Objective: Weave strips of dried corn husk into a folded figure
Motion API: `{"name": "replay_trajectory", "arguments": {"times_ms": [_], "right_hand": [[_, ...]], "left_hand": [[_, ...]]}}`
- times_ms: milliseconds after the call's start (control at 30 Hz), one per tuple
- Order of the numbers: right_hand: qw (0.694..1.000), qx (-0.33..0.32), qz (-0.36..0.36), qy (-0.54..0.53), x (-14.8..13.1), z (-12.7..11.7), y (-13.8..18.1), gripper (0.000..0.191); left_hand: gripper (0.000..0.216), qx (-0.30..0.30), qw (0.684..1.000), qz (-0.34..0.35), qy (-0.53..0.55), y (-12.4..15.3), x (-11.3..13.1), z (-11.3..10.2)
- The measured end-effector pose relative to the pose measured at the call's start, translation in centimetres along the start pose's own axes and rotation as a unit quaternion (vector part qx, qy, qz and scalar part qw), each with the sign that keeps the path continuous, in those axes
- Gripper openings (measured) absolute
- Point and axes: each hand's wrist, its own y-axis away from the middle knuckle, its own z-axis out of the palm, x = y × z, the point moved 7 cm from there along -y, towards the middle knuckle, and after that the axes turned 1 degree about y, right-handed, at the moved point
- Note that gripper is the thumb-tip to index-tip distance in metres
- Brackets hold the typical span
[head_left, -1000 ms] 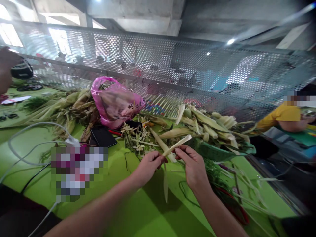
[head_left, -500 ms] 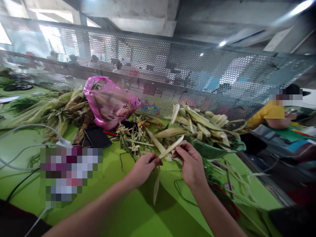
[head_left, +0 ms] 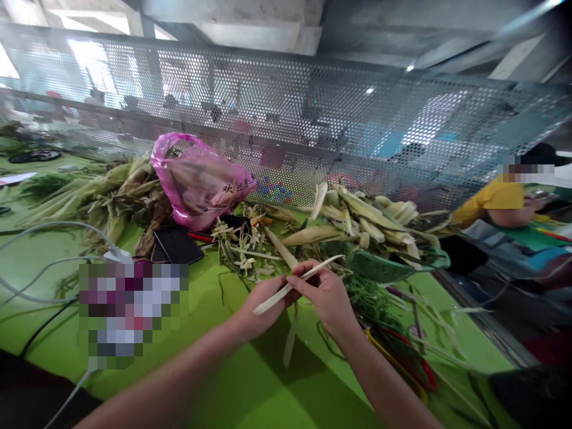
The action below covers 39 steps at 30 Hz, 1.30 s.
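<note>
Both my hands meet over the green table point(head_left: 210, 369). My left hand point(head_left: 261, 304) is closed around a long pale husk strip point(head_left: 272, 300) that slants from lower left up to the right. My right hand point(head_left: 326, 295) pinches the same strip near its middle. A second pale strip point(head_left: 290, 342) hangs down below my hands. Behind them lies a heap of cut stalks and small pale flowers point(head_left: 243, 247). A green basket point(head_left: 379, 265) piled with pale husked stalks point(head_left: 357, 223) sits just to the right.
A pink plastic bag point(head_left: 196, 182) and a pile of green-brown husks point(head_left: 102, 196) lie at the back left, with a black phone point(head_left: 179, 244) and white cables point(head_left: 44, 262) nearby. A perforated metal screen point(head_left: 286, 125) runs along the back. A person in yellow point(head_left: 491, 199) sits at right.
My hands have come closer together. The husk strip has slid left through my fingers, so its lower end now sticks out past my left hand.
</note>
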Motion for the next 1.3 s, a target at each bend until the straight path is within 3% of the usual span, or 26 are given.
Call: {"name": "replay_trajectory", "arguments": {"times_ms": [133,333,567,800,867,1000,1167,1300], "right_hand": [[1.000,0.009,0.015,-0.012,0.2,-0.4,0.0,0.025],[0.999,0.038,0.000,-0.021,-0.3,-1.3,-0.3,0.024],[0.999,0.032,-0.002,-0.014,-0.6,-1.4,-0.3,0.023],[1.000,-0.008,0.014,0.013,0.7,-0.7,-0.6,0.020],[1.000,-0.015,0.022,-0.009,0.8,-0.6,-0.6,0.024],[0.999,0.047,0.000,-0.013,-0.3,-1.9,-0.6,0.048],[0.998,-0.009,-0.017,0.053,-1.4,-1.6,-0.4,0.024],[1.000,-0.010,-0.002,0.018,-1.0,-1.4,-0.3,0.020]], "left_hand": [[0.035,-0.004,0.999,0.001,0.043,0.3,1.1,0.0],[0.042,0.056,0.981,-0.063,0.176,0.9,0.7,-1.3],[0.027,0.011,0.988,-0.070,0.138,1.0,1.2,-1.0],[0.027,0.007,0.986,-0.020,0.168,1.0,2.6,-1.2],[0.027,0.005,0.984,-0.016,0.175,1.1,2.7,-1.3],[0.026,0.007,0.988,-0.043,0.151,1.1,2.0,-1.3],[0.027,0.014,0.990,-0.057,0.127,1.1,1.9,-1.5],[0.027,-0.007,0.994,-0.052,0.100,1.1,2.5,-1.1]]}}
